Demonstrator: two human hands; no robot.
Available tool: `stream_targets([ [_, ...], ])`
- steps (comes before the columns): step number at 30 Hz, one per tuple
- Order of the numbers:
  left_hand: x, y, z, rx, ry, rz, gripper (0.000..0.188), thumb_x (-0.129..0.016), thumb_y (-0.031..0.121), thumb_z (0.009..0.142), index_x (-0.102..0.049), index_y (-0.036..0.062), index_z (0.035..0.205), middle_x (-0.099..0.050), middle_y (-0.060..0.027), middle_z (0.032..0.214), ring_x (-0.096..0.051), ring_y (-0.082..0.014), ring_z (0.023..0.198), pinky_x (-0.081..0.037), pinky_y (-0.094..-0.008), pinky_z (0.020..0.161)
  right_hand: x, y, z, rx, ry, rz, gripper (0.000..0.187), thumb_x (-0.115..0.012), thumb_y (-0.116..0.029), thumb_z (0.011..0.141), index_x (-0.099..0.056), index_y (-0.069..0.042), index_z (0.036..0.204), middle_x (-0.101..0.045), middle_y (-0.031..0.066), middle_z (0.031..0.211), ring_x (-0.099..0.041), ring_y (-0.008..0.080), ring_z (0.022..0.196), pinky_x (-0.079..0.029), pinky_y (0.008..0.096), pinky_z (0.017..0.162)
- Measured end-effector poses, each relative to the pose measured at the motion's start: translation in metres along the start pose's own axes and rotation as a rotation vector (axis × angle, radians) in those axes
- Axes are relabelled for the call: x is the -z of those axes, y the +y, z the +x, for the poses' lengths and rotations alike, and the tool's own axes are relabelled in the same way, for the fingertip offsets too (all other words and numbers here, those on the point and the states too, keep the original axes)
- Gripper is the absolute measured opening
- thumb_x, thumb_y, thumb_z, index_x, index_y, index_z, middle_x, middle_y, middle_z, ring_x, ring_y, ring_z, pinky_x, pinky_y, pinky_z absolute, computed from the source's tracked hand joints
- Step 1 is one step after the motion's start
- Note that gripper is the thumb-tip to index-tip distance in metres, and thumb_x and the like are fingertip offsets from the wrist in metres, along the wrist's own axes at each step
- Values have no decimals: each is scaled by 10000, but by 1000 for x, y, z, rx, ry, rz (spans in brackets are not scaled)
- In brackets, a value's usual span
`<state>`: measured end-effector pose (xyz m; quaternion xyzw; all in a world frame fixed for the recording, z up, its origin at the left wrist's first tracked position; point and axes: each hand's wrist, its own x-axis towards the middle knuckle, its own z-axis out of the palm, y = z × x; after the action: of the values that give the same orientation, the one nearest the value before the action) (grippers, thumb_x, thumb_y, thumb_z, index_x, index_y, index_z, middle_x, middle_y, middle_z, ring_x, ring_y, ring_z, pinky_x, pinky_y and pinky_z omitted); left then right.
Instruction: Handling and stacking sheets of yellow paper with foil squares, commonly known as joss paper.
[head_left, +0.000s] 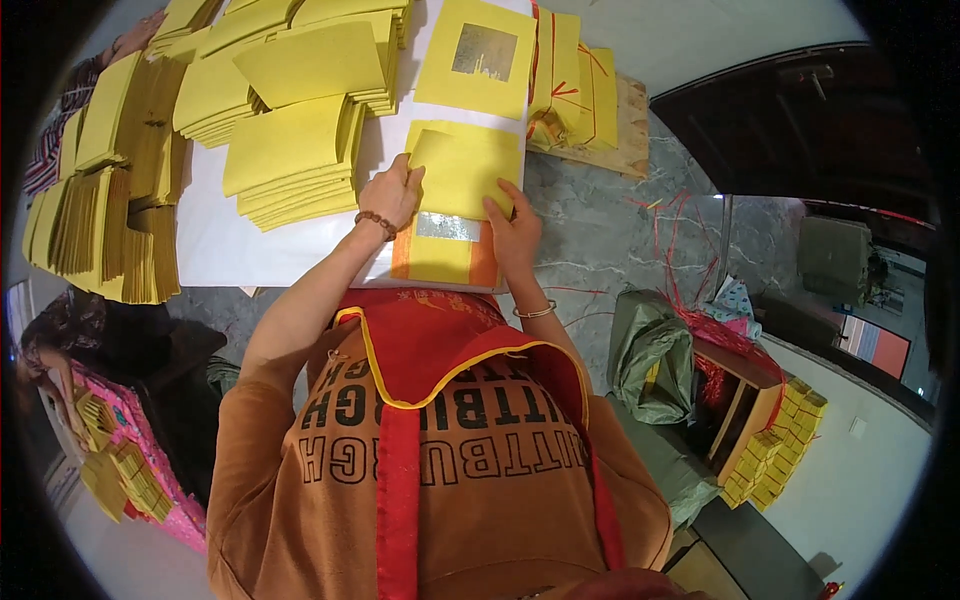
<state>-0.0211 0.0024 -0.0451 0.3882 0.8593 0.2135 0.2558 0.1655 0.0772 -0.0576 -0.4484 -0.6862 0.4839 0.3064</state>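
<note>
A yellow paper sheet lies at the table's right side, its near edge slightly raised. My left hand, with a beaded bracelet at the wrist, grips its left edge. On the right edge, my right hand holds it between thumb and fingers. Under the near part of that sheet shows more yellow paper with a silver patch and orange side strips. Just beyond lies another yellow sheet with a silver square. A fanned stack of folded yellow paper rests left of my left hand.
More folded yellow stacks crowd the white table's left side. Tied yellow bundles stand off its right edge on a wooden board. Green sacks and red string are at my right. Other people's hands show at the left.
</note>
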Motion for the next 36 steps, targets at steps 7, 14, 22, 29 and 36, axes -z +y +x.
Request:
stream_targets([
  [7,-2,-8,-3,-77,170,-257,323,-482,300,884,-525,72,1110,-630,-193,764,-614,-359,736,-470,-446,648,-5,8,4,-75,67,-111,318,-662,-170,777,-622,-62,1074,-662,130,912,-616,203,750,-475,306,678],
  [14,-3,21,-18,10,228,-315,486,-555,184,846,-395,118,1300,-595,-232,936,-589,-360,831,-446,-452,681,-2,4,7,-21,77,-229,306,-658,-134,788,-616,-44,1077,-660,105,841,-580,104,667,-459,248,610],
  [22,0,25,-30,-739,107,355,644,-566,420,827,-342,176,1379,-243,-148,1447,-211,-361,1325,-180,-513,1056,-5,-2,6,-166,7,-226,335,-624,-251,786,-614,-132,1098,-596,112,1106,-597,248,866,-405,392,813],
  [29,-20,-1,-22,-753,-15,486,537,-500,420,860,-412,147,1314,-265,-134,1438,-214,-343,1328,-180,-525,1054,-13,-38,8,563,-76,-821,448,-522,-353,859,-500,-134,1249,-369,120,1377,-334,324,1270,-217,668,927],
  [36,3,25,-17,-810,-100,632,543,-581,178,778,-421,15,1271,-403,-206,1314,-377,-352,1226,-330,-470,983,-19,-8,13,411,-87,-844,461,-457,-342,900,-452,-88,1284,-343,141,1396,-287,331,1307,-181,693,939],
])
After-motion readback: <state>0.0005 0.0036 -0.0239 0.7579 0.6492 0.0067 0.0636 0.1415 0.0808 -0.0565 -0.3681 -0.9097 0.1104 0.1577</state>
